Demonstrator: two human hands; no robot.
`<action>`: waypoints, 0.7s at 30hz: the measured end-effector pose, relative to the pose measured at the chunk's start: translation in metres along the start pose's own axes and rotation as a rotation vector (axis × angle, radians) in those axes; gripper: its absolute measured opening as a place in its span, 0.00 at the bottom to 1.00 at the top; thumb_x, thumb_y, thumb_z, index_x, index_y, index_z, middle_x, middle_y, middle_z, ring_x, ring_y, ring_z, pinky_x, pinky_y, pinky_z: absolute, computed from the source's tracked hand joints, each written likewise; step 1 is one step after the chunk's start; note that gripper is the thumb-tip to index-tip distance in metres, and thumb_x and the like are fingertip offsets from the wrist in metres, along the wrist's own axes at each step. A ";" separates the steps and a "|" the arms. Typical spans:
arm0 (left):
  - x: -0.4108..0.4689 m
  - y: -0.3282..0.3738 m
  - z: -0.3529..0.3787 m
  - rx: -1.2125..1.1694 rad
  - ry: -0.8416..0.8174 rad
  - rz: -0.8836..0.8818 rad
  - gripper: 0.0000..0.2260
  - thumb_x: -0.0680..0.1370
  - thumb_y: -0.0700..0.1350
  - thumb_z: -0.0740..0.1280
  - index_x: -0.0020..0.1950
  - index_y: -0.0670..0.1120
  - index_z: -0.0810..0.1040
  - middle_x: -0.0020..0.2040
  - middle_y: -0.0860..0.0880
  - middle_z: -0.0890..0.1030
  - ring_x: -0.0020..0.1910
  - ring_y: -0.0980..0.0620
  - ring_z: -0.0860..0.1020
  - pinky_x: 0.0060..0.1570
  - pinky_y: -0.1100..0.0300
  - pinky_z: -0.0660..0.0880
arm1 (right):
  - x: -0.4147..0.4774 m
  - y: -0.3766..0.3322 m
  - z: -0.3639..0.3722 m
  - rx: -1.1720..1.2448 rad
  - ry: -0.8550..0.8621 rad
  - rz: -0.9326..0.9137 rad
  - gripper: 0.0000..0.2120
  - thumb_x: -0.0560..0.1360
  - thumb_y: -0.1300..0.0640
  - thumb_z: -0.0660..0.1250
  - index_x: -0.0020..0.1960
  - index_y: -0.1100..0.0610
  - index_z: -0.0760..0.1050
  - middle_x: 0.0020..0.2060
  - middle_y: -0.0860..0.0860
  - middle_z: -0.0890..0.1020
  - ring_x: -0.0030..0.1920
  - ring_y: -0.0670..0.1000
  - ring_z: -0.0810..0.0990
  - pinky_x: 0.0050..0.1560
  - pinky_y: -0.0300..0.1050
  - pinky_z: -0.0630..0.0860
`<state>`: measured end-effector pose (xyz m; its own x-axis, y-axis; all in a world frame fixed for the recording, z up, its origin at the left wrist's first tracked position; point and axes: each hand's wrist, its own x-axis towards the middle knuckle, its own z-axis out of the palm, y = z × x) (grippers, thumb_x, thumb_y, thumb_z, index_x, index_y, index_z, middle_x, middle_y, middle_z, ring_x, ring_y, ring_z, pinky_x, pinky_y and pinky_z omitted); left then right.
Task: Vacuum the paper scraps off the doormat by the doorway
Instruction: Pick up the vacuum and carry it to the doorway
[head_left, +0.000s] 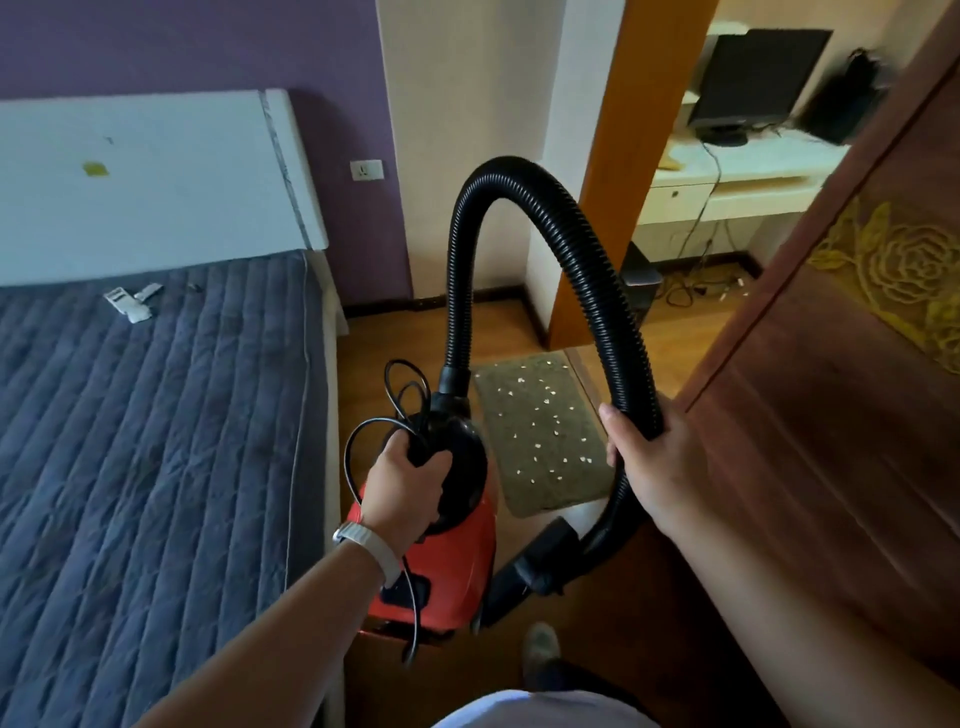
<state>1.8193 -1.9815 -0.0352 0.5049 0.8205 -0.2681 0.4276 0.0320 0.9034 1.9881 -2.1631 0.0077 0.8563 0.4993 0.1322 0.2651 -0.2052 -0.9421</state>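
**Q:** Left side of the view?
**A:** Bed with a slate-blue quilted cover (156, 441) and a white headboard panel (156, 182) at its head edge. Small white flat items (130, 304) lie near that edge; type not readable.

**Q:** Left hand?
**A:** Left hand (410, 483): fingers curled tight round the black top handle of the red plastic canister vacuum (452, 561), just beside the bed's right edge. Loops of thin black power cord (405, 410) come out of the same grip.

**Q:** Hose?
**A:** Black ribbed flexible hose (519, 176) rises from the canister's front, arches over, and comes down into the right hand (644, 457), which is wrapped round it. Below that hand it curves back to a black nozzle piece (540, 561) low beside the canister.

**Q:** Target?
**A:** Grey-green rectangular pile doormat (535, 499) on the wooden floor in the doorway, seen through the hose loop, between the hands. Small white paper scraps (540, 447) are scattered from its far edge to its near edge. The nozzle is apart from the mat's near edge.

**Q:** Right side?
**A:** Dark brown wooden door with a gold rose carving (831, 389).
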 end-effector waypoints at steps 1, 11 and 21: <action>0.011 0.001 -0.004 -0.002 0.015 -0.009 0.04 0.77 0.44 0.68 0.48 0.47 0.74 0.31 0.45 0.77 0.22 0.51 0.73 0.23 0.60 0.73 | 0.012 0.000 0.010 0.011 -0.010 -0.008 0.07 0.76 0.54 0.72 0.44 0.53 0.75 0.26 0.47 0.78 0.26 0.47 0.76 0.29 0.36 0.73; 0.147 0.010 -0.030 0.032 0.129 -0.158 0.05 0.76 0.47 0.69 0.49 0.48 0.75 0.31 0.46 0.78 0.23 0.49 0.74 0.26 0.57 0.74 | 0.149 0.024 0.114 0.021 -0.159 0.023 0.09 0.76 0.49 0.71 0.41 0.52 0.77 0.27 0.51 0.79 0.27 0.49 0.78 0.29 0.41 0.74; 0.284 0.067 -0.035 0.118 0.152 -0.107 0.06 0.77 0.47 0.68 0.51 0.51 0.74 0.34 0.45 0.81 0.24 0.53 0.76 0.26 0.59 0.76 | 0.293 0.018 0.173 0.084 -0.230 0.130 0.15 0.78 0.55 0.68 0.36 0.62 0.74 0.25 0.47 0.75 0.24 0.41 0.73 0.26 0.29 0.68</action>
<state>1.9652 -1.7261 -0.0394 0.3367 0.8930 -0.2986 0.5621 0.0638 0.8246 2.1668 -1.8747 -0.0238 0.7551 0.6533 -0.0558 0.1140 -0.2147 -0.9700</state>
